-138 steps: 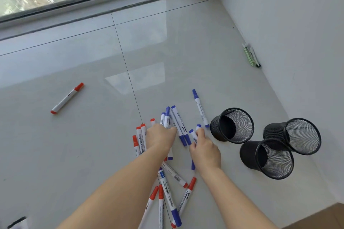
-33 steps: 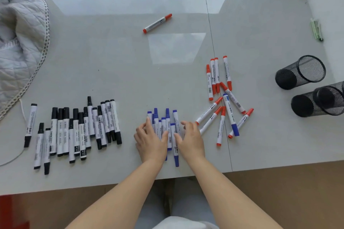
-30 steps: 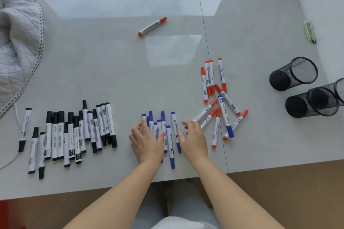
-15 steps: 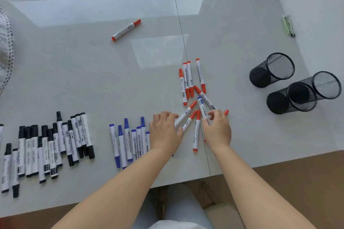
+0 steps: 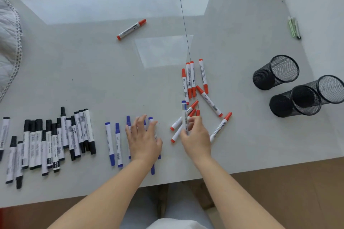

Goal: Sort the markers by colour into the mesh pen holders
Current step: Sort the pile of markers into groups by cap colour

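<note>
Several black markers lie in a row at the left of the pale tiled surface. A row of blue markers lies in the middle, and my left hand rests flat on them with fingers spread. Several red markers are scattered to the right. My right hand pinches one blue marker and holds it upright above the red pile. Three black mesh pen holders lie on their sides at the right, the nearest one empty, like the far one.
One stray red marker lies farther back. A green and black pen pair rests by the white wall on the right. A quilted white cloth covers the left edge. The surface's front edge drops off to brown flooring.
My right hand has lifted a blue marker out of the red pile. My left hand has shifted left and now lies flat on the blue row.
</note>
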{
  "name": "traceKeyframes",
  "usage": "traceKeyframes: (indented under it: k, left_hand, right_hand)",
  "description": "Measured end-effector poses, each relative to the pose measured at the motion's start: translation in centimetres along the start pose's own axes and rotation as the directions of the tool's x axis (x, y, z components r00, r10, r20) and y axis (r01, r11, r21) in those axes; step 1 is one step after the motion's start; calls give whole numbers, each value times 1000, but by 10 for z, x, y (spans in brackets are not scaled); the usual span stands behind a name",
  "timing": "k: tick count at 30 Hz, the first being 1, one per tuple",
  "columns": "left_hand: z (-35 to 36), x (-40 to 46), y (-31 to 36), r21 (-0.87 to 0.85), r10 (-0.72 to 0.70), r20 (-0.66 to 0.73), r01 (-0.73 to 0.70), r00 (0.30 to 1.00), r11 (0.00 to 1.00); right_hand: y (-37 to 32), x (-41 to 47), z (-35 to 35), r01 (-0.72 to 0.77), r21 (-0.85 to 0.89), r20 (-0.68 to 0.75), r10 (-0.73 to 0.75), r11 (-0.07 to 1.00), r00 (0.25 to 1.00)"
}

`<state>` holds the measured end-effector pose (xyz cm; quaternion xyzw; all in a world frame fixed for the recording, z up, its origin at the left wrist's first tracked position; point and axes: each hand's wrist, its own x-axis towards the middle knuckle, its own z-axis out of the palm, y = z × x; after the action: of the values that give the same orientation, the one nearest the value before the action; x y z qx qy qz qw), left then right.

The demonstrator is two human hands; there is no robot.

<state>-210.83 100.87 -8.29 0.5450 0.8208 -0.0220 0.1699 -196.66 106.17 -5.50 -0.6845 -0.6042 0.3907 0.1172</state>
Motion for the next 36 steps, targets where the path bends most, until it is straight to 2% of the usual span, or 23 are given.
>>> traceKeyframes:
  k: [4, 8, 11, 16, 21, 24, 29, 33, 36]
  left_hand:
    - [-1, -9, -25, -33, -62, -15, 62, 998, 998]
    - [1, -15, -50, -11, -162, 49, 162, 986, 987]
    - [2, -18, -61, -52, -201, 91, 206, 975, 977]
    - [2, -24, -68, -131, -181, 95, 192, 979, 973]
    - [-3, -22, -65, -148, -145, 76, 155, 986, 977]
    - [-7, -15, -56, -161, -90, 38, 95, 995, 982]
    - [-11, -2, -22, -221, 23, 5, -21, 1000, 975]
    - [-13, 11, 15, -282, 159, 0, -153, 987, 947]
    - [-10, 23, 42, -286, 259, 23, -241, 966, 927]
  right_hand:
    - [-18, -20, 37, 41, -46, 173, -33, 998, 984]
    - [-28, -27, 59, 75, -267, 197, -22, 961, 980]
    - [-32, -26, 68, 51, -359, 191, 20, 932, 981]
    - [-35, -25, 78, 73, -384, 194, 3, 920, 981]
    - [-33, -28, 72, 72, -319, 153, -24, 945, 988]
    - [-25, -26, 57, 52, -257, 100, -27, 965, 995]
    - [-1, -12, 21, -78, -197, -75, 65, 977, 995]
    - [22, -4, -5, -198, -190, -251, 147, 962, 957]
    - [37, 0, -13, -294, -178, -309, 230, 939, 923]
